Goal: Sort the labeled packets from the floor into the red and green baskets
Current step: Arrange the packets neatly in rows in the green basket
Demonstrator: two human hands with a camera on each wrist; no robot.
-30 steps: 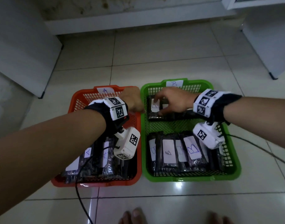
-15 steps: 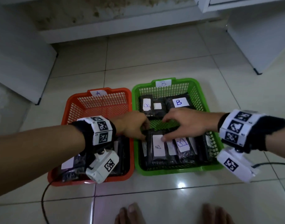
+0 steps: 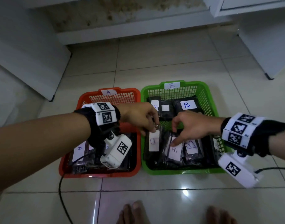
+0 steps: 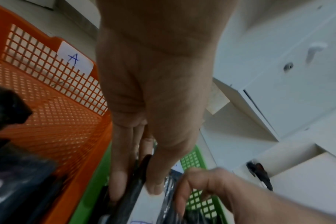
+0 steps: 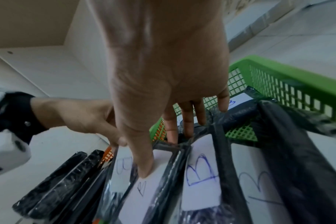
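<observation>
We see two plastic mesh baskets side by side on the glossy tiled floor (image 3: 154,65): the red basket (image 3: 70,160) on the left, tagged A on its far rim, and the green basket (image 3: 210,101) on the right, tagged B. Both hold black plastic-wrapped packets with white paper labels.

Our left hand (image 3: 138,116) reaches across from the red basket into the near left part of the green one and pinches the far end of the leftmost B-labelled packet (image 3: 153,143) between thumb and fingers; the left wrist view shows the dark packet edge clamped between them.

Our right hand (image 3: 193,126) hovers over the near row in the green basket. Its thumb presses down on the white label of the neighbouring B packet (image 3: 174,151), while the other fingers (image 5: 188,119) reach loosely spread over that packet's far end.

More B packets lie to the right in the near row, and another row, with one large B label (image 3: 187,105), sits at the far end of the green basket. In the red basket, an A-labelled packet (image 3: 79,150) lies at the near left.

Bare toes (image 3: 133,212) show at the near edge.
</observation>
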